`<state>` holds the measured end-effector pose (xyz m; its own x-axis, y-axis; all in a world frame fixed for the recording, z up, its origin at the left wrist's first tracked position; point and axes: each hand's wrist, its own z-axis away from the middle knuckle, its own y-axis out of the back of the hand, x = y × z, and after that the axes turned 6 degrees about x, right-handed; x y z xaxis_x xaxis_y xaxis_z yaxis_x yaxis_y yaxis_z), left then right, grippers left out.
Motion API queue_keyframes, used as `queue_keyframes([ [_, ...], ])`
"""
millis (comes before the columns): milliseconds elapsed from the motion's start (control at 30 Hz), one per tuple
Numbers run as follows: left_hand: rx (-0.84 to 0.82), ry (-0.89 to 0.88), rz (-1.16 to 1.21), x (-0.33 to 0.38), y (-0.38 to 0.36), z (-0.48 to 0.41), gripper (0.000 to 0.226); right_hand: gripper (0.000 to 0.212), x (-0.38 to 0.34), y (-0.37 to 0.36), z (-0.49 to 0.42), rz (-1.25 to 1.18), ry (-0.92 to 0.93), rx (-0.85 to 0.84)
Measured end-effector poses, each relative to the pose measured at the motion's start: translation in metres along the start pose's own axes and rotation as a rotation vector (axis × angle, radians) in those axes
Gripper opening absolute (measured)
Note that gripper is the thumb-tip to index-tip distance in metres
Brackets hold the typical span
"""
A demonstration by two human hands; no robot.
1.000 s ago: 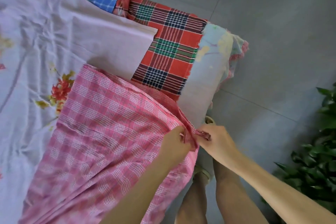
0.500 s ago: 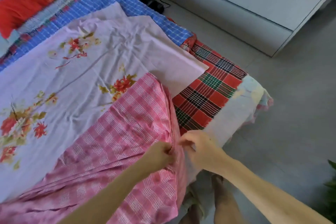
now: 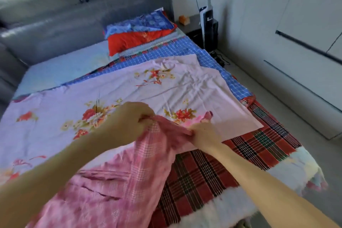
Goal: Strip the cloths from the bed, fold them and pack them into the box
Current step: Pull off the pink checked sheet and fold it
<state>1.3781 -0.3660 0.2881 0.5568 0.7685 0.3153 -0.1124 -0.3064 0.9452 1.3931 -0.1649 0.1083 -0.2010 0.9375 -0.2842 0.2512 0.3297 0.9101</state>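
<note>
Pink checked cloth (image 3: 118,181) is coming up off the bed (image 3: 64,68): we now hold its gathered edge raised over the floral sheet (image 3: 111,89), while the rest trails down toward us across that sheet and the red tartan cloth (image 3: 240,153). Our left hand (image 3: 129,118) is curled tight on the bunched edge. Our right hand (image 3: 203,135) grips the same edge just beside it, with a tip of pink sticking out above the fist.

Half a second ago our hands sat almost touching, low at the near side of the bed. Now they are further in over the floral sheet and a little apart, with a short span of fabric drawn between them. Our view has also swung up to take in the headboard (image 3: 74,15).

We judge this to be the first cloth being lifted clear for folding. The blue checked cloth (image 3: 212,61) and the others lie unstripped, and no box is in view.
</note>
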Motion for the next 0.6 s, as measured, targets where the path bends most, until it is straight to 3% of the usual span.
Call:
queue_keyframes([
  [33, 0.122, 0.005, -0.019, -0.002, 0.029, 0.002, 0.02, 0.031, -0.007, 0.009, -0.01, 0.011, -0.042, 0.049],
  [133, 0.448, -0.072, -0.116, 0.002, 0.102, 0.005, 0.039, 0.028, -0.016, 0.026, -0.031, 0.061, -0.262, -0.095],
  [267, 0.663, -0.027, -0.227, -0.003, 0.178, 0.002, 0.042, 0.034, -0.02, 0.052, -0.043, -0.025, -0.469, -0.094],
  [433, 0.887, 0.15, -0.367, -0.014, 0.27, 0.019, 0.029, 0.013, -0.021, 0.106, -0.061, -0.007, -0.469, -0.05],
  [600, 1.093, 0.222, -0.491, -0.013, 0.347, 0.073, 0.028, 0.027, -0.04, 0.193, -0.098, 0.165, -0.304, 0.081],
])
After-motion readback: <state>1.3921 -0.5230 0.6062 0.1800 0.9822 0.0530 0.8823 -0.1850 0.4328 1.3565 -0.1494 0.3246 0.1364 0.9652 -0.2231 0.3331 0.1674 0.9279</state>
